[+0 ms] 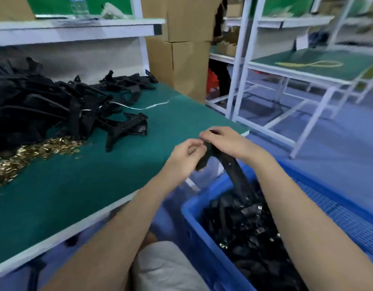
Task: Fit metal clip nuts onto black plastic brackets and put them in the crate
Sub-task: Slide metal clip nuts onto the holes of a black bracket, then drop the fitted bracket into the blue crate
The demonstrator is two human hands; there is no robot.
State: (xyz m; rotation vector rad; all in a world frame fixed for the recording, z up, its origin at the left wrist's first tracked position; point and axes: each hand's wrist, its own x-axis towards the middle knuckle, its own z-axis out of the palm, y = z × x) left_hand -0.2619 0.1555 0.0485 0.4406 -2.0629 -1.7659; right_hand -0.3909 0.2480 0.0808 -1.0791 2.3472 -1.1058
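A long black plastic bracket (233, 171) is held between both hands over the table's right corner, its lower end hanging into the blue crate (194, 208). My right hand (223, 141) grips the bracket's top end from above. My left hand (184, 158) curls its fingers at the same end, beside a small metal clip nut (207, 142). The crate holds several black brackets with clip nuts fitted (250, 229). A pile of loose black brackets (55, 101) lies at the table's left, with a heap of brass-coloured clip nuts (28, 154) in front of it.
The green-topped work table (97, 185) has a white front edge. A white cord (143, 107) lies behind the hands. Cardboard boxes (181, 49) stand behind the table. White-framed benches (307, 66) stand to the right on a blue floor. My lap shows below.
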